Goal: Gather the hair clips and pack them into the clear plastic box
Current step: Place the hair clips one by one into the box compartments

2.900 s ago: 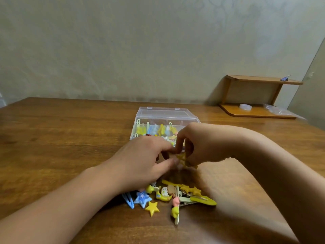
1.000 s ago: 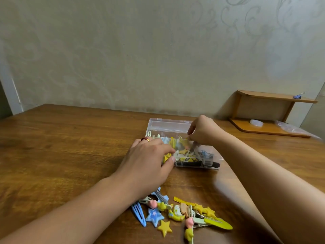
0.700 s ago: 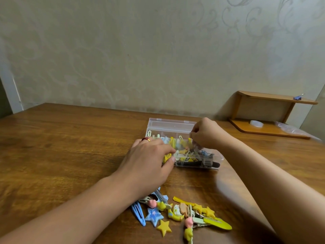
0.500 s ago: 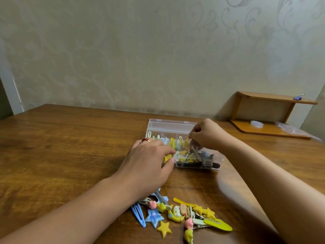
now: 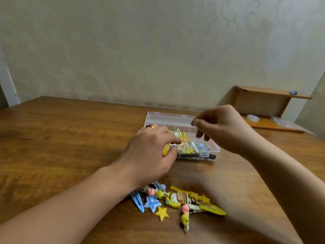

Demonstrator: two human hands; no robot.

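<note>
Two hands work at a clear plastic box [image 5: 182, 120] of hair clips on a wooden table [image 5: 61, 138].
The left hand [image 5: 149, 152] grips the box's near-left corner; the right hand [image 5: 221, 127] hovers above it, fingers loosely curled. Loose clips [image 5: 175, 201] lie nearer.

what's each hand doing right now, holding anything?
Left hand: fingers curled at the clear plastic box, pinching at clips; hold cannot be told.
Right hand: raised over the box, fingers loosely curled, nothing visibly held.
</note>
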